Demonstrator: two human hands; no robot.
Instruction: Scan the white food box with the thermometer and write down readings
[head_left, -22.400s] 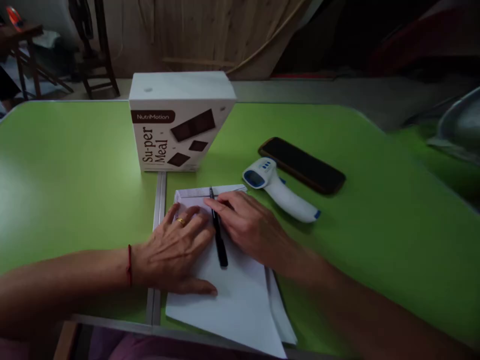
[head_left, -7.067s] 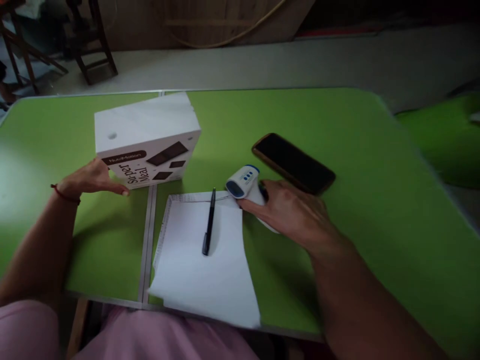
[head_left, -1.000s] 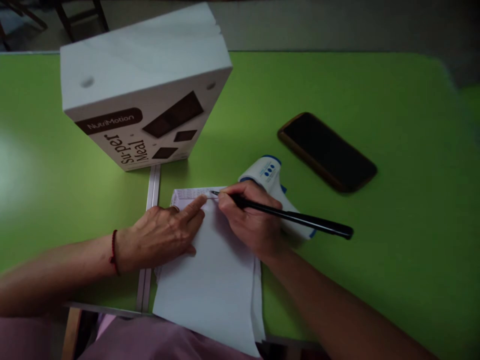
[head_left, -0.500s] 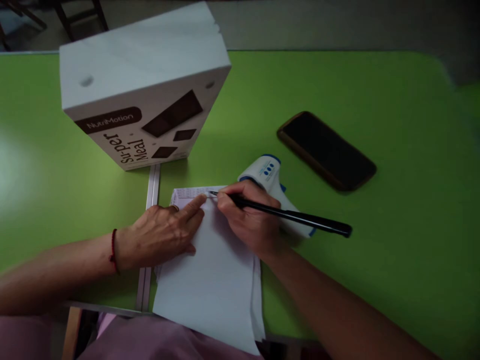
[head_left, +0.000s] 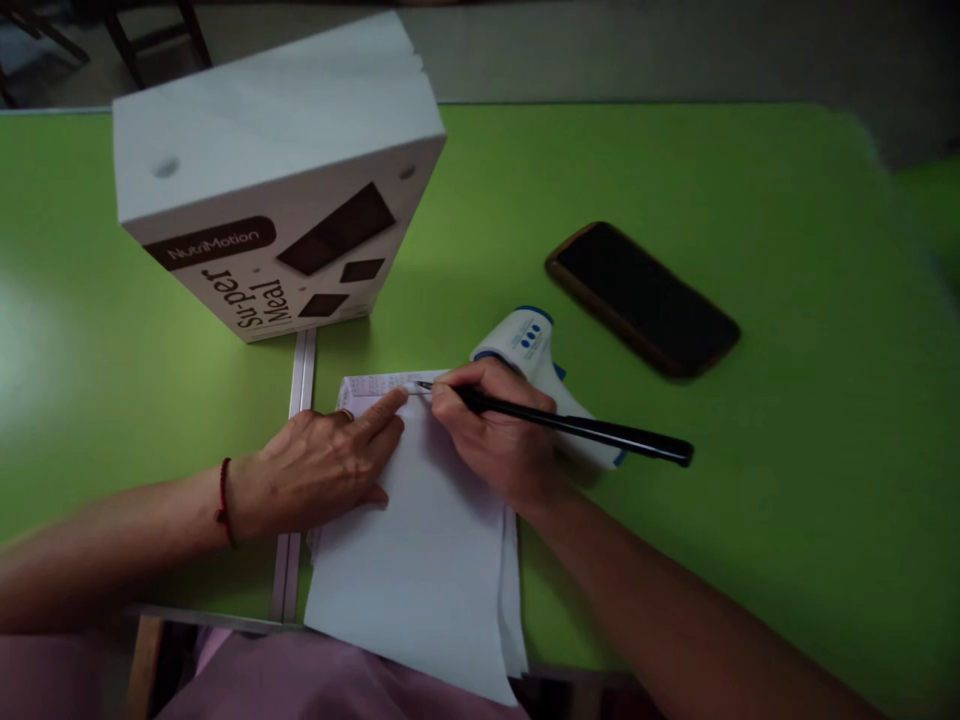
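Observation:
My right hand [head_left: 502,425] is closed around a black pen [head_left: 600,430], its tip touching the top part of the white paper sheets [head_left: 420,560]. Small rows of writing show along the top edge of the paper. My left hand [head_left: 330,465] rests on the upper left of the sheets, fingers stretched out, with the index fingertip close to the pen tip. Just behind my right hand lies a white and blue infrared thermometer [head_left: 517,338], its handle partly hidden by the hand and the pen.
A tall white box [head_left: 277,130] with dark printing stands behind the paper to the left. Right of the thermometer lies a dark phone [head_left: 645,300] in a brown case. A metal strip [head_left: 291,560] crosses the green table [head_left: 787,480]. A wooden chair [head_left: 161,40] stands beyond it.
The whole view has shifted slightly, so things appear a little further left. Both hands and the pen keep nearly the same place on the paper.

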